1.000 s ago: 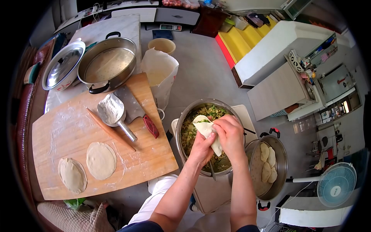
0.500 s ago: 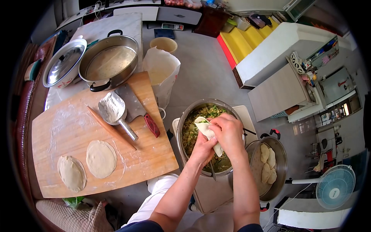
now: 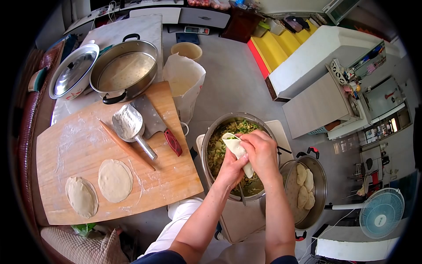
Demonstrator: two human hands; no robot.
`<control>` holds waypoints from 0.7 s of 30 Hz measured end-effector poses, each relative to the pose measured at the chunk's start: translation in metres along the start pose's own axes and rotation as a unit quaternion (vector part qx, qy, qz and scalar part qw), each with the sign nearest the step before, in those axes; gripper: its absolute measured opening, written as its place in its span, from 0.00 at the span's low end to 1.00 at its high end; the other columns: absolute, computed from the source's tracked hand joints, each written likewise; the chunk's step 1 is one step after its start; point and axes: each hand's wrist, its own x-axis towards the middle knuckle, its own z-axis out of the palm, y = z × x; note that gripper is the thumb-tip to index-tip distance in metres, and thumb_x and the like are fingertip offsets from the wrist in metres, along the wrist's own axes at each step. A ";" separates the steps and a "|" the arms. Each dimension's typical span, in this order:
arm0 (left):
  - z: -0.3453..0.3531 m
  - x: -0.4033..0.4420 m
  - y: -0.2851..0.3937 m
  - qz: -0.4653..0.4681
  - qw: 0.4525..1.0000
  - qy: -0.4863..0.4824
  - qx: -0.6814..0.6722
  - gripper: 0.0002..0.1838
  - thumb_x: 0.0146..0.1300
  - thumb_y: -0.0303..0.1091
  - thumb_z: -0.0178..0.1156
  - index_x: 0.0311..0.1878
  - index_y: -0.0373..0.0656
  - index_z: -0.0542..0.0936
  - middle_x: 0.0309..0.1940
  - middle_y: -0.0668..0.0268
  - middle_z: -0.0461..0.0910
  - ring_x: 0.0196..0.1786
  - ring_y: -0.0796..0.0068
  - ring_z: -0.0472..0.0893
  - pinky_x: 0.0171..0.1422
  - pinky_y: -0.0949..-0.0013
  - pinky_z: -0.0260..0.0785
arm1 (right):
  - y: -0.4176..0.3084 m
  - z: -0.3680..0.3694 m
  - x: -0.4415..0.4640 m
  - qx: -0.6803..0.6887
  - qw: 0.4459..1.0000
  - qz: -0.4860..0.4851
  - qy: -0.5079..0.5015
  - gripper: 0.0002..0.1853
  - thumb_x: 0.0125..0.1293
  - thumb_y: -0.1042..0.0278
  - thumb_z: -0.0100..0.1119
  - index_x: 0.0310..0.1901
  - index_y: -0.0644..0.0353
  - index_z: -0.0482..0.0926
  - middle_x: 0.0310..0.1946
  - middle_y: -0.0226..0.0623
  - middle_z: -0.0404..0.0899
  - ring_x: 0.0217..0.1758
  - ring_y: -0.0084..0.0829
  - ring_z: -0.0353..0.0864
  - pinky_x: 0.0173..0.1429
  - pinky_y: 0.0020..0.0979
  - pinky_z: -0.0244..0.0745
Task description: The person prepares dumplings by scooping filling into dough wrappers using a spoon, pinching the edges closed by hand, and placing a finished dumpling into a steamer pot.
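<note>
A folded dumpling (image 3: pixel 237 150) of pale dough is held over the pot of chopped filling (image 3: pixel 215 152), its far end still gaping with green filling inside. My left hand (image 3: pixel 232 169) cradles it from below and the left. Along its edge on the right, my right hand (image 3: pixel 259 152) pinches the dough with thumb and fingers. A metal spoon handle (image 3: pixel 242 193) sticks out of the filling at the near side. Right of the pot, a steamer pan (image 3: pixel 323 189) holds several finished dumplings (image 3: pixel 302 198).
On the wooden board (image 3: pixel 176 189) lie two dough rounds (image 3: pixel 115 180), a rolling pin (image 3: pixel 127 146), a flour scoop (image 3: pixel 128 123) and a cleaver (image 3: pixel 147 115). Behind stand a steamer pot (image 3: pixel 151 66) and a lidded basin (image 3: pixel 77 70). A flour bag (image 3: pixel 189 81) is beside the board; a fan (image 3: pixel 381 213) stands right.
The hands and the dumpling have shifted very slightly, with the right fingers moving a little along the dough edge. Everything else stays as it was.
</note>
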 end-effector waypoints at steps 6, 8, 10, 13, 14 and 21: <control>0.000 0.000 -0.001 -0.004 1.000 0.001 0.001 0.35 0.69 0.26 0.60 0.73 0.47 0.53 0.65 0.61 0.67 0.67 0.67 0.72 0.69 0.61 0.70 | -0.004 -0.006 0.003 0.017 0.998 0.039 -0.035 0.11 0.53 0.77 0.70 0.40 0.64 0.86 0.30 0.38 0.80 0.32 0.37 0.81 0.38 0.35 0.76; 0.000 -0.001 -0.001 -0.008 1.000 0.008 0.004 0.36 0.68 0.25 0.61 0.73 0.47 0.53 0.64 0.61 0.68 0.66 0.67 0.72 0.68 0.61 0.70 | -0.002 -0.003 0.004 -0.028 0.999 -0.019 -0.010 0.11 0.53 0.76 0.70 0.40 0.64 0.87 0.30 0.38 0.80 0.32 0.37 0.81 0.39 0.35 0.77; 0.001 -0.001 0.000 -0.007 1.000 0.010 0.004 0.36 0.67 0.24 0.61 0.73 0.47 0.54 0.64 0.62 0.68 0.66 0.68 0.72 0.68 0.62 0.70 | 0.002 0.005 0.002 -0.017 1.000 0.008 -0.011 0.10 0.52 0.75 0.70 0.38 0.64 0.86 0.31 0.39 0.80 0.35 0.39 0.82 0.41 0.37 0.77; 0.003 0.000 0.000 -0.002 1.000 0.007 0.001 0.36 0.66 0.23 0.62 0.73 0.47 0.54 0.64 0.62 0.68 0.65 0.68 0.72 0.67 0.63 0.71 | 0.001 0.010 0.002 -0.010 1.000 0.023 -0.010 0.08 0.52 0.75 0.69 0.36 0.63 0.86 0.31 0.39 0.80 0.37 0.41 0.82 0.43 0.38 0.78; 0.003 -0.001 0.000 -0.004 1.000 0.009 -0.002 0.36 0.66 0.23 0.62 0.73 0.47 0.55 0.63 0.62 0.68 0.65 0.68 0.72 0.67 0.64 0.71 | 0.000 0.010 0.002 -0.010 1.000 0.024 -0.009 0.08 0.52 0.75 0.68 0.35 0.63 0.85 0.31 0.39 0.80 0.37 0.41 0.82 0.43 0.38 0.78; -0.002 0.002 -0.002 -0.022 1.000 0.012 -0.003 0.37 0.67 0.23 0.61 0.74 0.49 0.54 0.66 0.63 0.67 0.67 0.68 0.71 0.70 0.62 0.68 | 0.004 0.005 0.004 0.004 1.000 0.000 -0.026 0.09 0.58 0.73 0.66 0.41 0.63 0.85 0.35 0.40 0.82 0.38 0.39 0.82 0.44 0.35 0.77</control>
